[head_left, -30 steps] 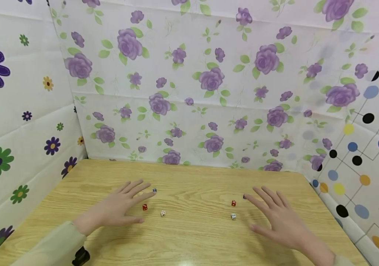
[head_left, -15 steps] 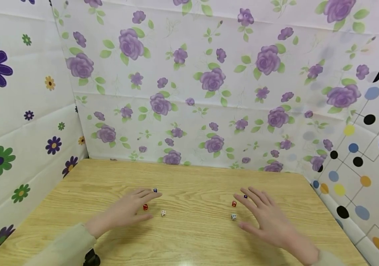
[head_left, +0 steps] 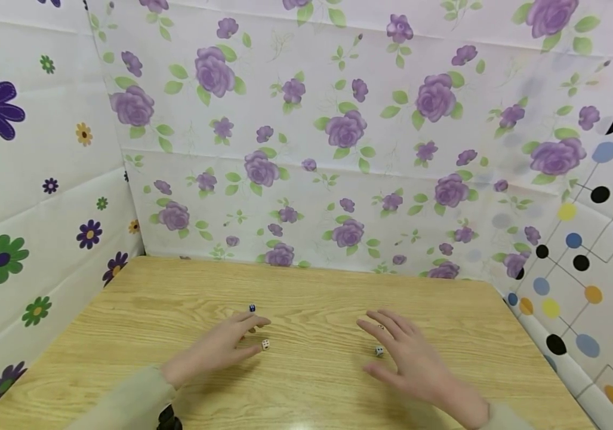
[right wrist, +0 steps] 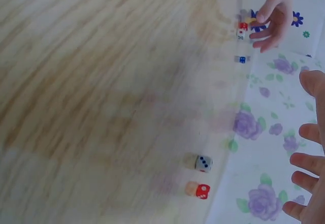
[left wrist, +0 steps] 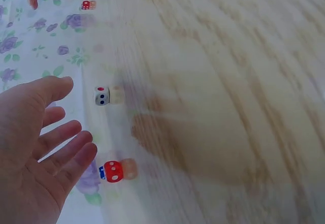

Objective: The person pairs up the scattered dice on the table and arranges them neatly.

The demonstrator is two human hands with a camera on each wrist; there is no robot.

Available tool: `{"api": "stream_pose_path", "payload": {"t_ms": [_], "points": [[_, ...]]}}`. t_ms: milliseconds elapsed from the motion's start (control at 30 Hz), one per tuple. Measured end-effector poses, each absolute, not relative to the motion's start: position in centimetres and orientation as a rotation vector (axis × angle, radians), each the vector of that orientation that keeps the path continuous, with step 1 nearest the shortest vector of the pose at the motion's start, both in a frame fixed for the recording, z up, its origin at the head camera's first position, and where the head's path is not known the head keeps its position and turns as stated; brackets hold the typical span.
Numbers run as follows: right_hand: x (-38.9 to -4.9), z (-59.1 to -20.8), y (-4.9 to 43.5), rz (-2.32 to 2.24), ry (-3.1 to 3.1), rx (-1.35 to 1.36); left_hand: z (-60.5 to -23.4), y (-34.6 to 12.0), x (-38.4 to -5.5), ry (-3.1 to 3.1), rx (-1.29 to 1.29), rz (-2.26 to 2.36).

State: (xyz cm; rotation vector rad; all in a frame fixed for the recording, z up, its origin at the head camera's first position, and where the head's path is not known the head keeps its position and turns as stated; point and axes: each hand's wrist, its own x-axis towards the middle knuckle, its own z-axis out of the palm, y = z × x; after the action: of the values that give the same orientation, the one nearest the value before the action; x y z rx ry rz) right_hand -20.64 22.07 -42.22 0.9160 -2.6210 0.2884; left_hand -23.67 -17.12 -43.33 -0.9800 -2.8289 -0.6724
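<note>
My left hand [head_left: 222,343] hovers over the table's left side, fingers loosely bent and holding nothing. Just beyond its thumb tip lies a white die [head_left: 265,344], and a blue die [head_left: 252,308] sits past its fingers. A red die [left wrist: 113,171] is mostly covered in the head view but plain in the left wrist view. Above the right side, my right hand [head_left: 416,358] is spread, also holding nothing. By its thumb and fingers lie a second white die [head_left: 379,351] and a second red die [right wrist: 202,191]. The second blue die is hidden behind this hand in the head view.
The wooden table [head_left: 306,382] has cloth hangings round it: a purple-rose one [head_left: 306,149] behind, a daisy one [head_left: 54,239] at left and a dotted one [head_left: 596,239] at right. A black object [head_left: 168,418] hangs below the left sleeve.
Both hands have moved inward over the dice, the left to the right and the right to the left. The left red die and right blue die have become covered. The dice stay in place.
</note>
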Motion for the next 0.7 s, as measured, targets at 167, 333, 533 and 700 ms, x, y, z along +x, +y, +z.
{"api": "stream_pose_path", "payload": {"t_ms": [167,333,533,700], "points": [[-20.6,-42.7,21.3,0.311,-2.592,0.932,-44.0,-16.7,-24.1,-2.825,-0.951,-0.807],[-20.4,-43.1,20.8,0.312,-2.581,0.959,-44.7,-16.3,-24.5,-2.791,-0.950,-0.916],[-20.1,-43.2,20.1,0.340,-2.603,0.984,-45.4,-15.9,-25.0,-2.799,-0.891,-0.986],[-20.0,-43.6,19.6,0.362,-2.638,0.995,-46.0,-15.6,-25.2,-2.819,-0.823,-1.040]]}}
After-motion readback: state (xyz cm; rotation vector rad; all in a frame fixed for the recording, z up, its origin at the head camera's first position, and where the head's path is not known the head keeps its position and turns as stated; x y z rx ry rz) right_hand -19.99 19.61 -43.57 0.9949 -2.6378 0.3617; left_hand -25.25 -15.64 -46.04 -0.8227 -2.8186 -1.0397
